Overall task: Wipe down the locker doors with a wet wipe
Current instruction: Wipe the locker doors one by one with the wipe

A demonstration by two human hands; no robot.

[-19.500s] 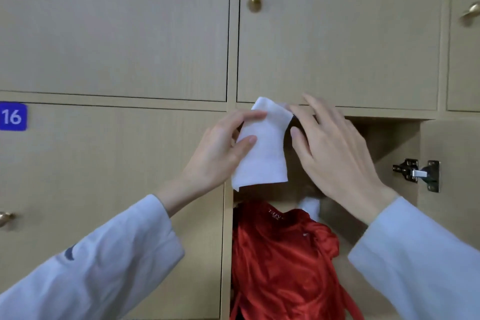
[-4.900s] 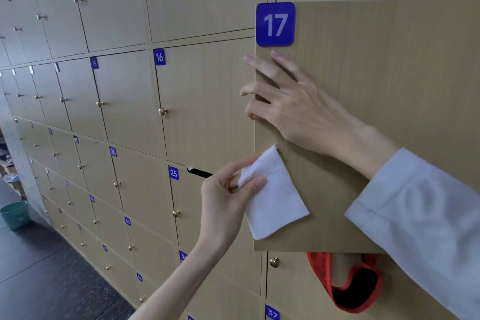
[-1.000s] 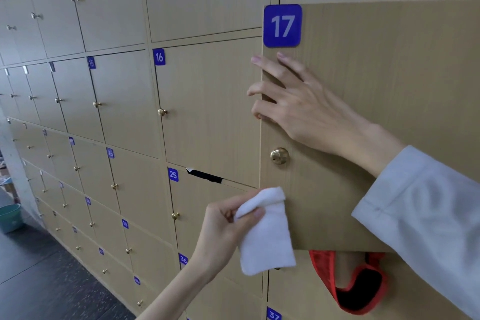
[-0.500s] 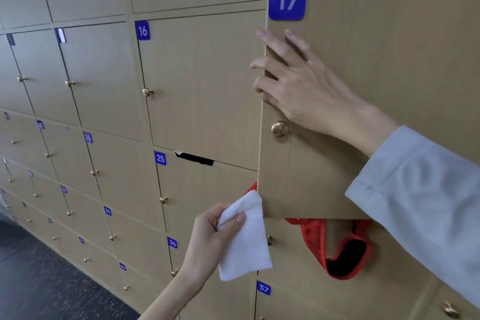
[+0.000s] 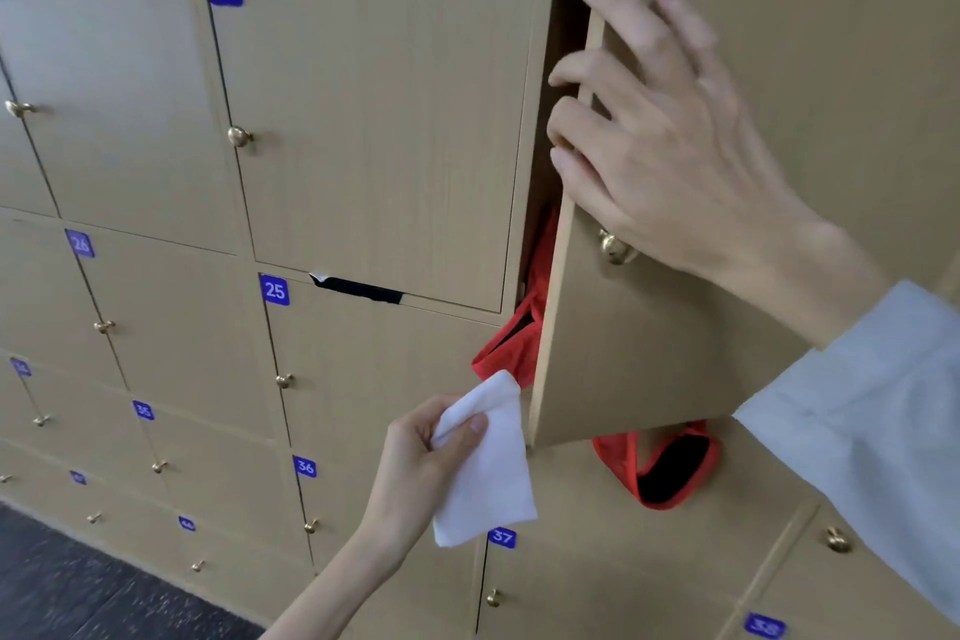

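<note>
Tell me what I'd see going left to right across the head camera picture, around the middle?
Locker 16's knob → number 25 label → wet wipe in the left hand → right hand on the open door.

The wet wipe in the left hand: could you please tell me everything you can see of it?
The wet wipe is a plain white sheet, soft and cloth-like, folded over on itself with its upper edge rumpled. It hangs down, pinched near its top between the thumb and fingers of the left hand. It sits beside the lower corner of the open locker door, just below the red fabric; whether it touches the door is unclear.
</note>
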